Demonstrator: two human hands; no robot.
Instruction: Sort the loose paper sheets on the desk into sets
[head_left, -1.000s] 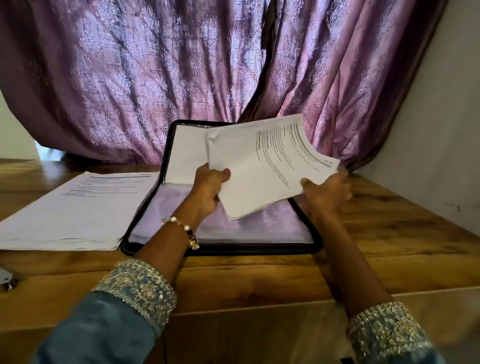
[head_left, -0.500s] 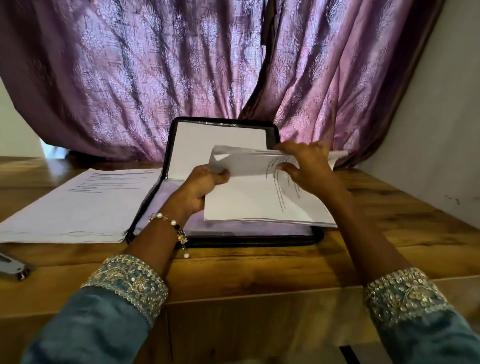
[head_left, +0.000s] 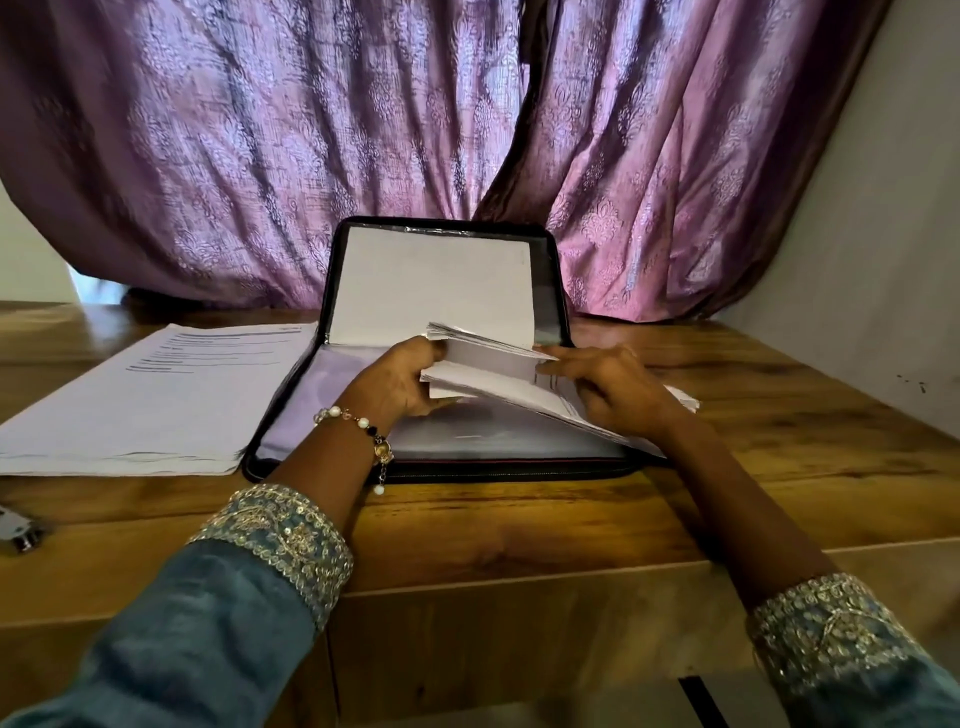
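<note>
A thin white paper stack is being gripped at its left edge by the left hand and pinched on the right by the right hand, above the open black folder.

Both arms reach toward twelve o'clock, forearms bare past embroidered teal cuffs. The left hand curls its fingers round the near-left corner of a paper bundle (beaded bracelet hanging off the wrist). At three o'clock of it, the right hand lies knuckles-up, fingertips pinching upper sheets.
</note>
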